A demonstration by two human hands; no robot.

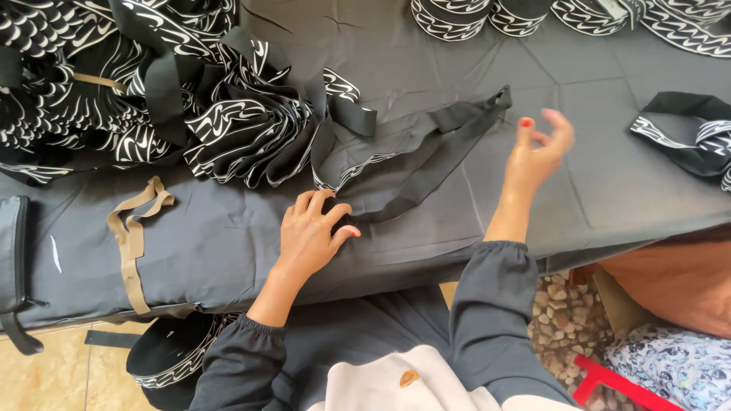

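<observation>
Left hand grip: the left hand [308,232] is pinching the end of a long flat black woven strap [426,171] between thumb and fingers, and is pressing it down on the cloth.

Right hand grip: the right hand [537,152] is hanging in the air over the table with nothing in it. Its fingers [560,125] are curling loosely and the thumb nail is looking red.

Strap: the strap is lying flat and smooth on the table. It is running from the left hand up and to the right, then bending back to the left in a big loop.

Table cover: a dark grey cloth table cover [228,251] is stretching over the whole table. It is looking soft, with fold lines and small wrinkles.

Pile: a big floppy heap of black bands with white curvy marks [221,122] is sitting just above the left hand. The bands are folding over each other like ribbons.

Rolls: round rolls of the same black and white band [449,15] are standing at the far edge.

Tan strap: a thin tan cloth strap [133,236] is lying in a loose knot, well to the left of the left hand.

Sleeves: dark grey sleeves with puffy cuffs [487,304] are covering both arms.

Floor: a black round roll of band [171,354] is sitting on the floor under the table edge.
</observation>
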